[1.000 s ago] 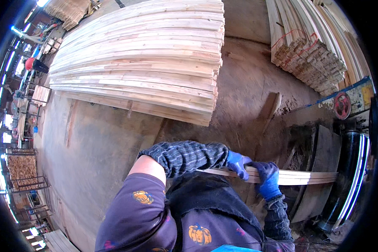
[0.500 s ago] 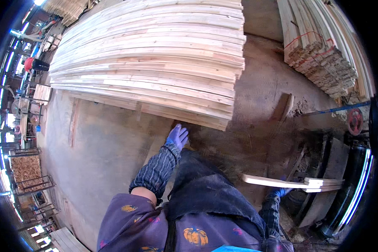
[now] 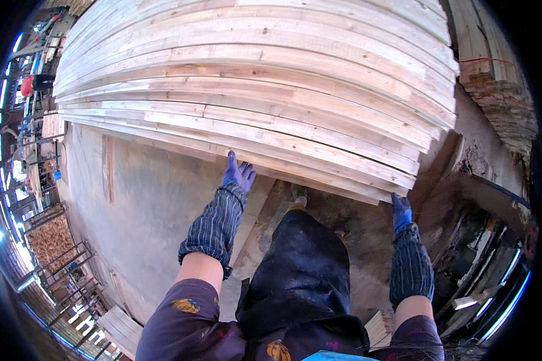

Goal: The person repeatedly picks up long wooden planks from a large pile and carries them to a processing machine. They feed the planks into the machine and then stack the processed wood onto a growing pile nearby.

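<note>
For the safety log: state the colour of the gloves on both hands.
Blue-purple gloves on the left hand and right hand, both at the plank stack; the head view shows them.

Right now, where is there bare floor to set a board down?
Bare concrete floor lies left of the left hand, below the plank stack. Right of the right hand it is crowded with dark machinery and offcuts.
</note>
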The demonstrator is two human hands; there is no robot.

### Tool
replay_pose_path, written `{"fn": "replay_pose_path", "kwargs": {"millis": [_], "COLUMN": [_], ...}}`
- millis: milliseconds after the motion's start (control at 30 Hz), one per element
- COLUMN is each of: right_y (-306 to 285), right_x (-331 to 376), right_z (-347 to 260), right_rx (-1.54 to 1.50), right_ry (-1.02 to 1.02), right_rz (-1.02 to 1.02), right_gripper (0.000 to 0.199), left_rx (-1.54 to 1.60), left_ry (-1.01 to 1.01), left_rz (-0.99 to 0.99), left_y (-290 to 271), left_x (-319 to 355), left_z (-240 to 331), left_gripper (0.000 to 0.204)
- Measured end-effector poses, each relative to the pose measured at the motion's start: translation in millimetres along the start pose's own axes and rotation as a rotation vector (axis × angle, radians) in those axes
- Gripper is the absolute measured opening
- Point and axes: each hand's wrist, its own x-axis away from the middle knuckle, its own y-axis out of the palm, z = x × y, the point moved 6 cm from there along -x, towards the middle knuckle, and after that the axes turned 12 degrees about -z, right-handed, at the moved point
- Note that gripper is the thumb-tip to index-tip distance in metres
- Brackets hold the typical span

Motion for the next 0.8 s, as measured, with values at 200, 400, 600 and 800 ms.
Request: {"fn": "replay_pose_path", "kwargs": {"millis": [200, 400, 600, 800], "right_y": [14.4, -6.4, 27.5, 377.7], "right_x": [8.7, 31.9, 28.7, 83.9], "right_z": [-3.2, 16.8, -54.1, -148.8], "right_rx": [-0.148, -0.184, 1.614, 0.698], "right_ry": [0.069, 0.256, 0.008, 0.062], "right_rz": [0.038, 0.135, -0.243, -1.229], "right_gripper": [0.035, 0.043, 0.038, 0.056], "left_rx": [0.109, 0.338, 0.351, 0.282], "left_ry": [0.085, 0.173, 0.098, -0.230], "left_rz": [-0.028, -0.255, -0.224, -0.516], "left_y": [2.6, -16.1, -24.7, 45.0], "left_x": [-40.7, -38.2, 7.0, 143.6], "left_z": [-11.1, -11.5, -15.9, -56.2], "left_gripper": [0.090, 0.091, 0.083, 0.052]}}
